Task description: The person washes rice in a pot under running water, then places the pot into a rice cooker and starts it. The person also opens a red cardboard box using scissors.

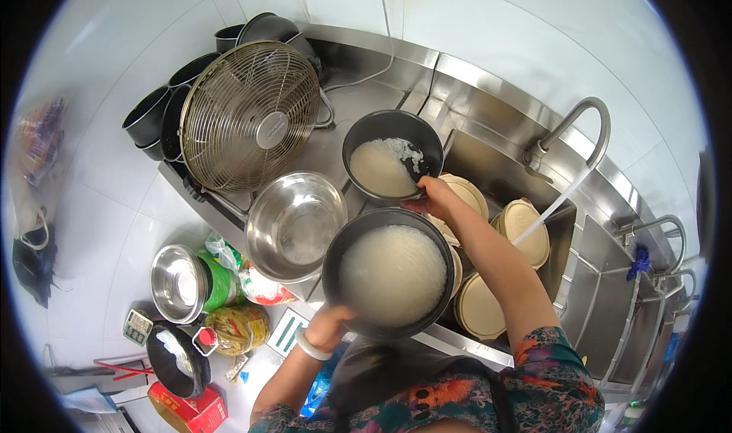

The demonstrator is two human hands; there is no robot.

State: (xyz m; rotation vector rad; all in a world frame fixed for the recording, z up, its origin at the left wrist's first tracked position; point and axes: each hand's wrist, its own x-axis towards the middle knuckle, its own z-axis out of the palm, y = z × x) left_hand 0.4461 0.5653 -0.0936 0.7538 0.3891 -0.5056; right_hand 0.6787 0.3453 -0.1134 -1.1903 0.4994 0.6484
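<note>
My left hand [330, 325], with a pale bangle at the wrist, holds the lower-left side of a black pot [331, 284]. White rice [394, 273] lies under cloudy water in this pot. Just beyond it, my right hand [433, 197] grips the near-right rim of a second black pot [426, 141]. That one holds cloudy water and rice, with some wet grains [407, 150] clinging to its wall. The two pots are close together, and part of my right hand's grip is hidden. Left of them sits a shiny steel basin [263, 227].
Water runs from a curved faucet [600, 124] into the steel sink [486, 153], where round beige containers [520, 227] stand. A metal fan [246, 113] leans near black pots [146, 113]. On the floor are a plastic jug [237, 327], a steel bowl [177, 284] and a red box [200, 410].
</note>
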